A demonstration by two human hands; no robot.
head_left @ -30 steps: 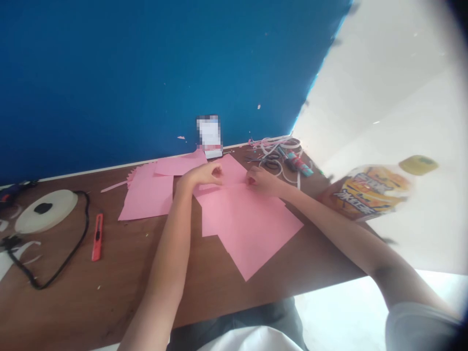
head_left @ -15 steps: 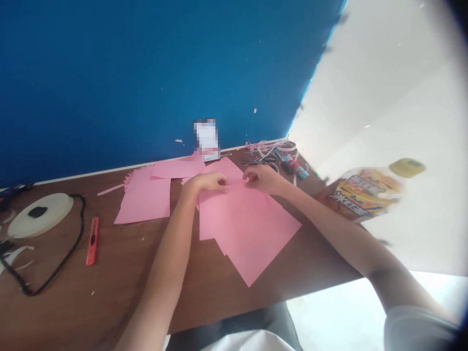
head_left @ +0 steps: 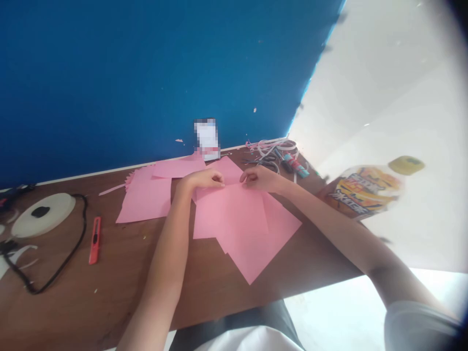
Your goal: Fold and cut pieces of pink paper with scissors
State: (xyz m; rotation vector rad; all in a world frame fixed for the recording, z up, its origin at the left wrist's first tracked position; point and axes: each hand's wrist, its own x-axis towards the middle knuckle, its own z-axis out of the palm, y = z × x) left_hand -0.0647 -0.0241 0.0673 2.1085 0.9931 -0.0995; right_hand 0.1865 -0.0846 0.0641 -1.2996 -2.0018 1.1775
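Overlapping sheets of pink paper [head_left: 252, 243] lie on the brown table in front of me. On top is a squarer pink sheet [head_left: 230, 209], its far edge running between my hands. My left hand [head_left: 206, 179] pinches that edge near its left end, fingers closed. At the edge's right end, my right hand [head_left: 259, 179] has its thumb and fingers closed on the same sheet. Just beyond my right hand lies a pair of scissors [head_left: 269, 163]. Further left are more pink sheets [head_left: 146, 200], one with a fringe-cut edge.
A red box cutter [head_left: 95, 240] and a round cream object [head_left: 44, 215] with a black cord lie on the left. A phone [head_left: 207, 140] leans on the blue wall. Paper strips [head_left: 278, 145] and a glue stick [head_left: 297, 165] sit back right. A large bottle [head_left: 365, 192] stands right.
The top pink sheet has shifted slightly left and turned a little, so its right edge now shows over the sheet beneath. Both hands have moved slightly left with it.
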